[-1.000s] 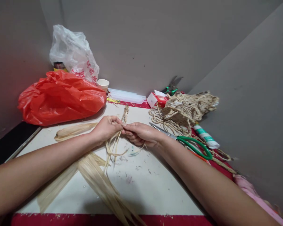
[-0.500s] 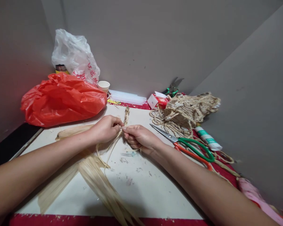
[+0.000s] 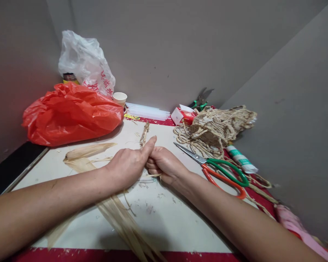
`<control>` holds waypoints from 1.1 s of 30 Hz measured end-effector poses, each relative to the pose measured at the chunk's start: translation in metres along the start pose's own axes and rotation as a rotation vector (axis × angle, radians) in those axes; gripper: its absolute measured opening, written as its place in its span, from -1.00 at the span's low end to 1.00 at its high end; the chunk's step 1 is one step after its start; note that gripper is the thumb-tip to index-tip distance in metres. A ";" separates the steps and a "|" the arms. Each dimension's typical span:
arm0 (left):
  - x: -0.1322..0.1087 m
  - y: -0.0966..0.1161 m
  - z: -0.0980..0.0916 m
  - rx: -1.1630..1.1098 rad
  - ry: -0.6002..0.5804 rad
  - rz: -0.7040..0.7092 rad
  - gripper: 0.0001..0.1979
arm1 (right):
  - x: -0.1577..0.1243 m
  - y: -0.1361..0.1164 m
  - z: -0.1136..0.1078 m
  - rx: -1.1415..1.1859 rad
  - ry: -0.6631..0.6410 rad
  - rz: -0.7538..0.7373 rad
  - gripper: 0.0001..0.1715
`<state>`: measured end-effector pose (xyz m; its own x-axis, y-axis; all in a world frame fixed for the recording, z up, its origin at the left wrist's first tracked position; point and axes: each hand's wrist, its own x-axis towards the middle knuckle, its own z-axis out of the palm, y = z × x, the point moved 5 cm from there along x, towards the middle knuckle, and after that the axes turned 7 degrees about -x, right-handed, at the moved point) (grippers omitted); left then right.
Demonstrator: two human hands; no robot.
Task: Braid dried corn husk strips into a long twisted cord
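Observation:
My left hand [image 3: 128, 165] is closed, its thumb laid over towards my right fingers; what it grips is mostly hidden behind the hand. Pressed against it, my right hand [image 3: 165, 163] is curled shut on a thin corn husk strip [image 3: 154, 175], a pale end of which pokes out below the fingers. Just beyond both hands a short braided husk cord [image 3: 144, 134] points away from me. Wide dry corn husks [image 3: 118, 214] lie under and in front of my left forearm, and another folded husk [image 3: 89, 151] rests to its far side.
Scissors [image 3: 205, 160] with green and orange handles lie right of my hands. Behind them sits a heap of twisted cord [image 3: 221, 125]. A red plastic bag [image 3: 73, 114], a paper cup [image 3: 120, 98] and clear sticks [image 3: 147, 111] stand along the back of the white board [image 3: 180, 222].
My left hand has turned and slid nearer me, its thumb now over my right fingers. The loose strips that hung below the hands are mostly out of sight. The right hand has barely moved.

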<state>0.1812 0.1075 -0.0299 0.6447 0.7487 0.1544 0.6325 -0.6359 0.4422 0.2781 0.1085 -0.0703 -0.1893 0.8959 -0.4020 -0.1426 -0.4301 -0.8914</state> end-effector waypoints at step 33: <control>0.024 -0.039 0.013 -1.007 -0.374 -0.382 -0.79 | -0.013 -0.041 -0.007 -1.236 -0.042 -0.269 -0.75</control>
<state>0.1775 0.1478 -0.0548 0.6780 0.6511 -0.3411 0.2916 0.1877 0.9380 0.2928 0.1152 -0.0303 -0.3296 0.9244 -0.1918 0.8144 0.1756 -0.5530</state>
